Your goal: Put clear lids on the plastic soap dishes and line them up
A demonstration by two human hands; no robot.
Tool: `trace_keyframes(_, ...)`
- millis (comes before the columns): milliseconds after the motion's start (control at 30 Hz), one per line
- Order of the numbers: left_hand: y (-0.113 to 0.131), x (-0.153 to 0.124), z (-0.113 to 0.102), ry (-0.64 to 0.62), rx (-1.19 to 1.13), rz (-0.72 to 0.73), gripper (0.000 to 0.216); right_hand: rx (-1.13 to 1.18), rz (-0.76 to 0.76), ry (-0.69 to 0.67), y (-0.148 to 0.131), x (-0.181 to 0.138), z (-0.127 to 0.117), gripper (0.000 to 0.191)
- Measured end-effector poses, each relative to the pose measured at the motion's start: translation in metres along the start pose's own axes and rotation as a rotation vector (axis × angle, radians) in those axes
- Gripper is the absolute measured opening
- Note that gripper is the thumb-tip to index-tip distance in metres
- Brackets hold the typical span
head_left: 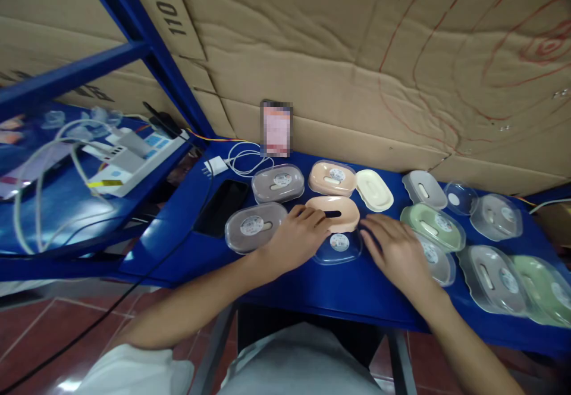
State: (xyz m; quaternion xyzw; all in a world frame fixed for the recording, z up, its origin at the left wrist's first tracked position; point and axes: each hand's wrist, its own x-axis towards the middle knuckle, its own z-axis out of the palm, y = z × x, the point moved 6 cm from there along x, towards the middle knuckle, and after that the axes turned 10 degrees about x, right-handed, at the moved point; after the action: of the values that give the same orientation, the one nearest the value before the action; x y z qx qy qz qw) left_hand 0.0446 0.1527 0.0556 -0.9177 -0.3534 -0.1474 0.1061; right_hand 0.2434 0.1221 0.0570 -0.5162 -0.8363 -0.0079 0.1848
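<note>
From where I'm watching, the left hand (298, 237) rests palm down with its fingers curled over the left end of a peach soap dish base (335, 212), a smooth oval plastic tray with a dark slot in the middle. It sits mid-table on the blue metal table (312, 288), long axis running left to right. The right hand (395, 251) lies flat, fingers spread loose and gripping nothing, fingertips just touching the dish's right end and the clear lid (339, 247) that lies right in front of it, sticker up. Counting around: two grey lidded dishes (267, 204) to the left, one peach lidded dish (332, 178) and one cream base (375, 190) behind. Further right are several green and grey ones, too overlapped for me to count. A black phone (222, 207) lies flat at far left.
</note>
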Motion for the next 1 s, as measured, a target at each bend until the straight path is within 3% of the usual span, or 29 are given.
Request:
trace_keyframes(167, 0.001, -0.002, -0.002, -0.008, 0.033, 0.071, 0.027, -0.274, 0.283, -0.049, 0.026, 0.038, 0.021, 0.033)
trace_keyframes(267, 0.0, -0.003, -0.006, 0.005, 0.019, 0.062, 0.026, -0.293, 0.321, -0.075, 0.035, 0.047, 0.032, 0.032)
trace_keyframes(433, -0.001, -0.003, -0.012, 0.052, -0.021, 0.038, 0.026, -0.248, 0.362, -0.109, 0.043, 0.042, 0.031, 0.033)
trace_keyframes(633, -0.011, -0.001, -0.015, 0.149, -0.029, 0.028, 0.027, -0.085, 0.287, -0.198, 0.032, 0.018, 0.021, 0.036)
trace_keyframes(833, -0.017, 0.0, -0.019, 0.178, -0.053, 0.004, 0.023, 0.038, 0.104, -0.297, 0.022, -0.007, 0.015, 0.048)
trace_keyframes(1000, -0.018, 0.001, -0.02, 0.187, -0.036, 0.001, 0.019, 0.09, -0.032, -0.244, -0.004, -0.002, 0.007, 0.051)
